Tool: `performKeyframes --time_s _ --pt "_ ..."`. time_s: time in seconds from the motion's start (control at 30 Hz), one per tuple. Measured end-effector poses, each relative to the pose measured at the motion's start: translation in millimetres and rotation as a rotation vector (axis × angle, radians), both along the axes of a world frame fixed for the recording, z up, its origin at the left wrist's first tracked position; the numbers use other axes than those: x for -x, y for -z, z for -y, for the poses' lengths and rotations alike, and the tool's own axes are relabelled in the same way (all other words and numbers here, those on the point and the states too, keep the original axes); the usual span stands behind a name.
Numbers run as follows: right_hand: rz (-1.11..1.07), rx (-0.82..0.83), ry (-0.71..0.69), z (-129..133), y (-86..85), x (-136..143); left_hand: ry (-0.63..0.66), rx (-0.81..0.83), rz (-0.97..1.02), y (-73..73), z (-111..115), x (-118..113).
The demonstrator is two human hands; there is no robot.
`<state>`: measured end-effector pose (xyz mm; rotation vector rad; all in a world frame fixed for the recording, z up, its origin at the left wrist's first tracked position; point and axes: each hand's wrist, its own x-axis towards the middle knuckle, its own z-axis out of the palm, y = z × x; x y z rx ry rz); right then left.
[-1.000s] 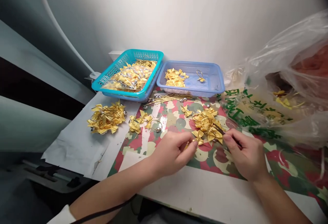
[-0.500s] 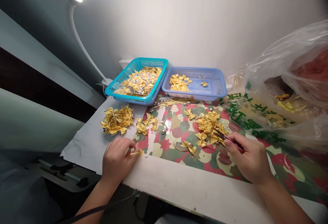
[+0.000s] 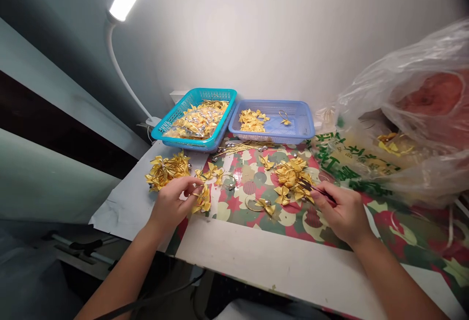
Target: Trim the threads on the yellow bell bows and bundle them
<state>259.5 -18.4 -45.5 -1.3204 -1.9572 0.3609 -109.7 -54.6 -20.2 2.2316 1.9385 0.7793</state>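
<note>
My left hand (image 3: 176, 202) is closed, thumb and finger pinching the thin gold loop of a yellow ribbon bow (image 3: 202, 202), which hangs at the fingertips over the table's front part. Just beyond it lie several loose bows (image 3: 216, 172) with gold loops and silver bells. My right hand (image 3: 342, 212) grips dark tweezers (image 3: 328, 196), their tips pointing into a heap of gold bows (image 3: 291, 172) on the right. Between the hands, a single bow with a loop (image 3: 266, 206) lies on the patterned cover. Left of centre is a bundled pile of bows (image 3: 161, 169).
A teal basket (image 3: 157, 132) full of bows and bells stands at the back, beside a blue basket (image 3: 308, 119) with more bows. Gold wires with bells (image 3: 245, 147) lie before them. A plastic bag (image 3: 366, 163) bulges at right; a lamp (image 3: 117, 66) rises at left.
My left hand has lifted away from the table's front edge, toward the loose bows, and the bow it holds now shows more fully. My right hand stays at the heap with the tweezers.
</note>
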Motion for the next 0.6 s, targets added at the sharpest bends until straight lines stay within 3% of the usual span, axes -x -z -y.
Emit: performKeyframes --time_s 0.1,0.27,0.5,0.6 --pt "-0.013 0.003 -0.013 1 -1.5 1 0.044 0.093 -0.141 -9.5 -12 3" --pt "-0.019 0.071 -0.028 3 -0.8 4 0.009 0.046 -0.535 -11.0 -40 -5" --pt "-0.021 0.11 -0.043 3 0.0 3 0.153 0.016 -0.557 -14.9 -59 -8" --pt "-0.016 0.103 -0.047 3 0.7 4 0.322 0.055 -0.425 -15.4 -68 -6"
